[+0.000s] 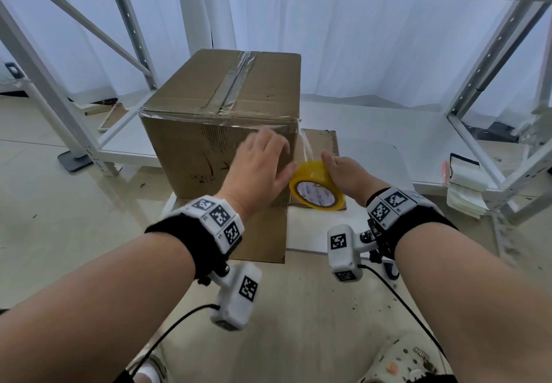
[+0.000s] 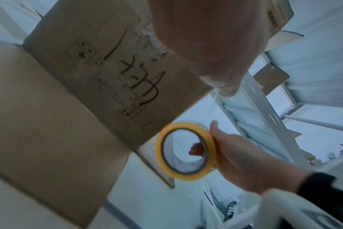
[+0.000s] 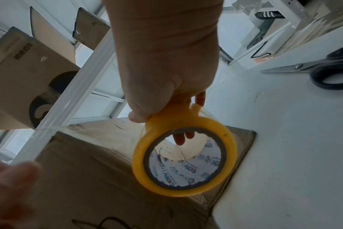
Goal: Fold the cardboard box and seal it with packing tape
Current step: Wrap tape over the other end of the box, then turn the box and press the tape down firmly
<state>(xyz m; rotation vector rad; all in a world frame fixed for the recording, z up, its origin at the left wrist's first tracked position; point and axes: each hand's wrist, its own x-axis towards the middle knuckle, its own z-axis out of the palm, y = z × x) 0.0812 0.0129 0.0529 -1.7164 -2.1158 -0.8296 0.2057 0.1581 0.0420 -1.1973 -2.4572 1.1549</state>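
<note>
The brown cardboard box (image 1: pixel 221 107) stands upright on the white table, with clear tape along its top seam and front top edge. My left hand (image 1: pixel 263 161) lies flat against the upper right of the box's front face, fingers straight. Its palm (image 2: pixel 202 38) fills the top of the left wrist view. To the right of the box, my right hand (image 1: pixel 343 173) grips the yellow tape roll (image 1: pixel 316 186), thumb on top. A strip of clear tape (image 1: pixel 306 143) runs from the box's upper right corner down to the roll (image 3: pixel 184 156).
A flat piece of cardboard (image 1: pixel 322 143) lies under and right of the box on the white table (image 1: pixel 373 155). Black-handled scissors (image 3: pixel 323 71) rest on the table farther right. White metal shelf frames (image 1: pixel 478 83) stand on both sides, and a stack of white paper (image 1: pixel 466 185) sits at the right.
</note>
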